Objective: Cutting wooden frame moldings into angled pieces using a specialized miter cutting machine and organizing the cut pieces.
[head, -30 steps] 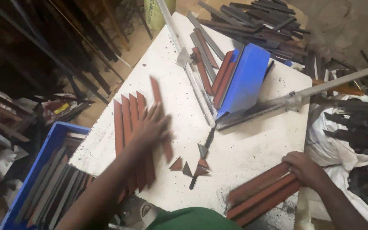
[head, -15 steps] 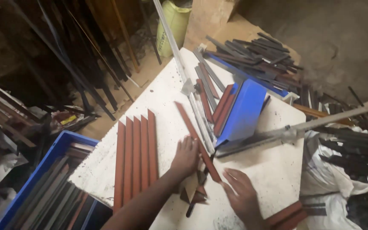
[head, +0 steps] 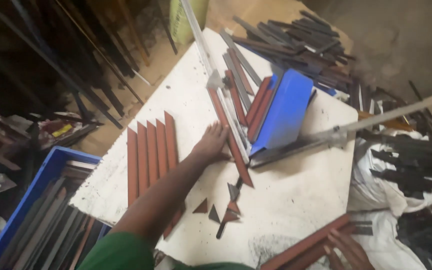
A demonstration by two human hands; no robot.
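Observation:
My left hand (head: 211, 144) lies flat with its fingers spread, pressing a long red-brown strip (head: 233, 145) against the metal guide rail (head: 221, 95) of a blue lever cutter (head: 282, 112). The strip's pointed end reaches toward me, past the blade. At the bottom right, my right hand (head: 347, 250) rests with its fingers over the ends of a stack of red-brown strips (head: 301, 248) at the table's near edge. Several cut red-brown strips (head: 148, 150) lie side by side on the white table (head: 296, 200), left of my forearm.
Small triangular offcuts (head: 221, 212) lie near the blade. The cutter's long lever handle (head: 381, 120) sticks out to the right. A blue crate (head: 23, 210) of strips stands at the lower left, dark strips (head: 286, 30) are piled at the back, and a white sack (head: 386, 180) sits on the right.
My left hand carried one strip from the row on the left to the cutter's rail and laid it there. My right hand moved back from the table's middle to the stack at bottom right.

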